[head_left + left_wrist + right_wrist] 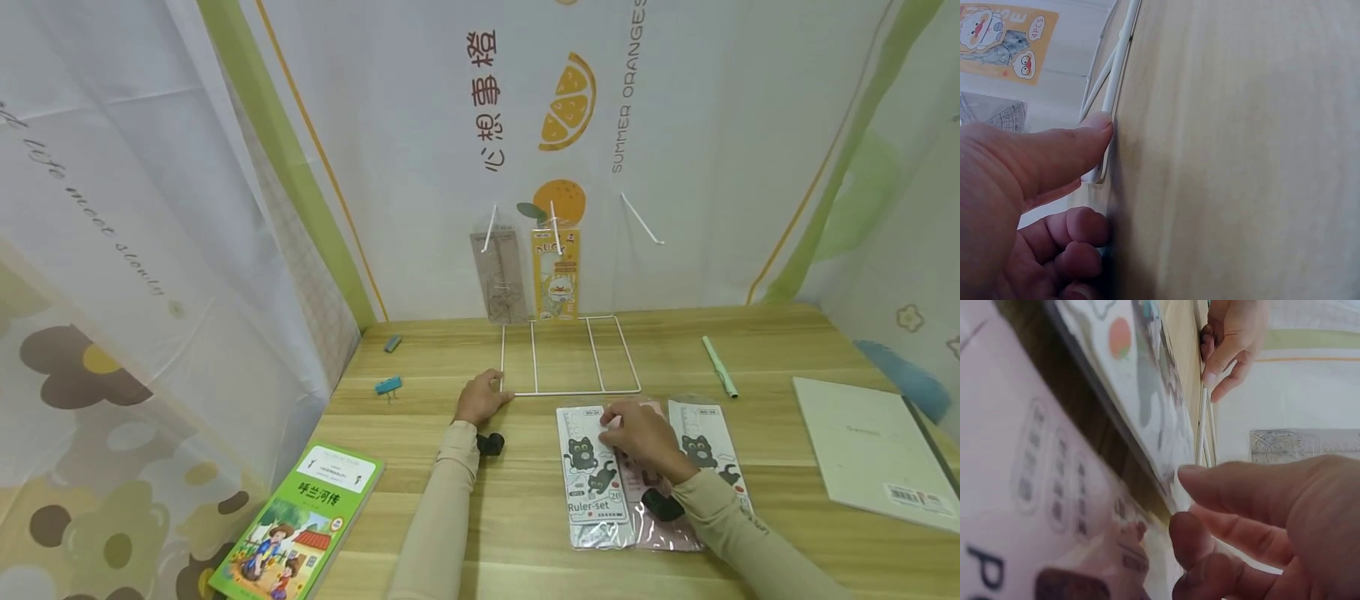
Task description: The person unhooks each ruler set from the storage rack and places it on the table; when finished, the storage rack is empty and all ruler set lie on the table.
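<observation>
Beige sleeves (435, 517) are reaching over the bench (517, 517), left hand (482, 399) pinching the wire rack (570, 393) at one corner, right hand (643, 437) poising slightly parted fingers (1192, 540) at the cat ruler pack (588, 471) lying there, hold unclear, its probably light, slippery plastic calling for an edge pinch.

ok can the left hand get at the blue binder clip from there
Likely yes: the blue binder clip lies near the left hand, with only bare tabletop visible between them, though the hand would probably have to release the white wire rack first.
</observation>
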Tool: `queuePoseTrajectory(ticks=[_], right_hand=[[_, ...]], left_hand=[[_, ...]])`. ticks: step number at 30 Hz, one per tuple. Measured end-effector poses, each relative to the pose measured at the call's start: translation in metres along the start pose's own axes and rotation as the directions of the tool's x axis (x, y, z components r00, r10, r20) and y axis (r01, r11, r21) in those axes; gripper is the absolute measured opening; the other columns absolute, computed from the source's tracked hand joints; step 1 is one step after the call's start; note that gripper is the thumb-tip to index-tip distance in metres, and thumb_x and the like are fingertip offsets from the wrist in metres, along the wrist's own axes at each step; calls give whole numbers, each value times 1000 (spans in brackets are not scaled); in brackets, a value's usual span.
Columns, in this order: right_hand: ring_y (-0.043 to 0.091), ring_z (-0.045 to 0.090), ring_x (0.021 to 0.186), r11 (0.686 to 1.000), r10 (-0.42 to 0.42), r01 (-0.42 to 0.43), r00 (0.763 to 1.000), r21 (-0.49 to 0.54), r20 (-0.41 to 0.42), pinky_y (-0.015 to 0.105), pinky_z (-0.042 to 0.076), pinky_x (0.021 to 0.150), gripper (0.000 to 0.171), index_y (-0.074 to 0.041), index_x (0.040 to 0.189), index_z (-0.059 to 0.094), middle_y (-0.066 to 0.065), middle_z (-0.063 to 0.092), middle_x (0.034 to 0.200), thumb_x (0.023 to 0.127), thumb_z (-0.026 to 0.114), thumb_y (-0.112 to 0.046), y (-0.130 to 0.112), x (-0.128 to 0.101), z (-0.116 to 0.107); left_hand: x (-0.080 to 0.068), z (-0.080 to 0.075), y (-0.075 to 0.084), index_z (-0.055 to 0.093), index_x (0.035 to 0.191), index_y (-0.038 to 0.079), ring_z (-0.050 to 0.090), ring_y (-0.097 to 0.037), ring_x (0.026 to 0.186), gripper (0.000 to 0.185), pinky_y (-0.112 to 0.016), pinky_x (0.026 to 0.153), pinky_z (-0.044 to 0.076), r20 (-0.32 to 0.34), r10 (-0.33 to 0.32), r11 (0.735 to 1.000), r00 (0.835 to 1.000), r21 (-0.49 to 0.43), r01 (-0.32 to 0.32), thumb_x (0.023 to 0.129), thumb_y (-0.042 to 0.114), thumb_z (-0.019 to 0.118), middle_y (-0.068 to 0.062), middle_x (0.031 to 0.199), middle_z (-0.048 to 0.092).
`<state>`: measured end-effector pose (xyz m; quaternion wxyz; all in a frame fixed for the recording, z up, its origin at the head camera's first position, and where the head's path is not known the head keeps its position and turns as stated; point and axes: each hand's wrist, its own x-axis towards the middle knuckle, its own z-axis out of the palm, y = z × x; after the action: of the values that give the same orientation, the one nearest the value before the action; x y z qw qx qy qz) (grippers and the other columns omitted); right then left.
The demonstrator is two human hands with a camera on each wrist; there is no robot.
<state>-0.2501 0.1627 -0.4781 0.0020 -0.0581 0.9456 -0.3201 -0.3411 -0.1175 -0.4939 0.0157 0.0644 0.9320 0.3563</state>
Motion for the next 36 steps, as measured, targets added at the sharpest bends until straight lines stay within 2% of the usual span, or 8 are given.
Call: queuePoseTrajectory(ticks=[7, 14, 21, 26, 29, 31, 33, 36], right_hand=[[16, 52, 61, 1000, -23, 23, 1000, -5, -3, 29, 38, 52, 19, -6, 100, 72, 2, 60, 72, 85, 72, -18, 3, 4, -3], [16, 50, 62, 992, -95, 103, 990, 69, -107, 29, 39, 55, 23, -1, 93, 72, 3, 61, 71, 97, 65, -23, 19, 32, -22], [25, 64, 78, 928, -208, 258, 957, 267, -202, 23, 51, 63, 27, 7, 108, 69, 18, 70, 87, 103, 59, -18, 29, 80, -48], [14, 65, 85, 903, -214, 295, 940, 313, -267, 20, 53, 61, 36, 8, 118, 66, 28, 70, 106, 105, 56, -23, 17, 108, -65], [22, 65, 97, 886, -212, 309, 933, 346, -291, 28, 58, 69, 42, 7, 127, 64, 28, 67, 119, 106, 53, -28, 3, 123, -74], [31, 60, 114, 871, -204, 305, 938, 385, -281, 38, 57, 85, 46, 4, 134, 60, 26, 61, 133, 106, 52, -32, -8, 130, -80], [38, 47, 132, 852, -203, 296, 947, 432, -247, 51, 48, 102, 50, 0, 141, 55, 22, 50, 147, 105, 52, -35, -18, 138, -84], [40, 25, 149, 829, -222, 289, 956, 478, -192, 63, 32, 113, 53, -4, 148, 48, 19, 34, 160, 105, 53, -36, -31, 146, -87]], left_hand=[[0, 0, -1, 61, 135, 5, 53, -43, 131, 47, -56, 108, 43, -4, -4, 1000, 1000, -2, 4, 94, 25, 73, -21, 140, 59], [-2, 0, -1, 61, 134, 4, 53, -43, 131, 47, -55, 109, 42, -9, 3, 1000, 1000, -9, -3, 94, 24, 73, -20, 140, 59], [-2, 1, 0, 61, 134, 5, 53, -44, 131, 47, -55, 109, 43, -6, 2, 1000, 1000, -21, -2, 93, 24, 73, -20, 141, 59], [-1, 3, 0, 62, 134, 5, 53, -43, 130, 47, -55, 108, 43, 6, -1, 1000, 1000, -27, 1, 92, 24, 74, -20, 140, 59], [0, 4, 0, 62, 134, 6, 54, -43, 130, 47, -55, 108, 43, 5, -6, 1000, 1000, -22, 6, 92, 25, 74, -20, 140, 59], [1, 4, -1, 62, 134, 6, 54, -43, 130, 47, -55, 108, 44, -2, -4, 1000, 1000, -17, 4, 92, 25, 74, -20, 140, 60], [1, 4, -1, 62, 134, 6, 53, -43, 130, 47, -55, 108, 43, -9, -8, 1000, 1000, -20, 8, 93, 25, 74, -21, 139, 60], [1, 4, -2, 62, 134, 6, 53, -43, 131, 46, -55, 109, 43, -13, -14, 1000, 1000, -22, 14, 93, 25, 74, -20, 140, 59]])
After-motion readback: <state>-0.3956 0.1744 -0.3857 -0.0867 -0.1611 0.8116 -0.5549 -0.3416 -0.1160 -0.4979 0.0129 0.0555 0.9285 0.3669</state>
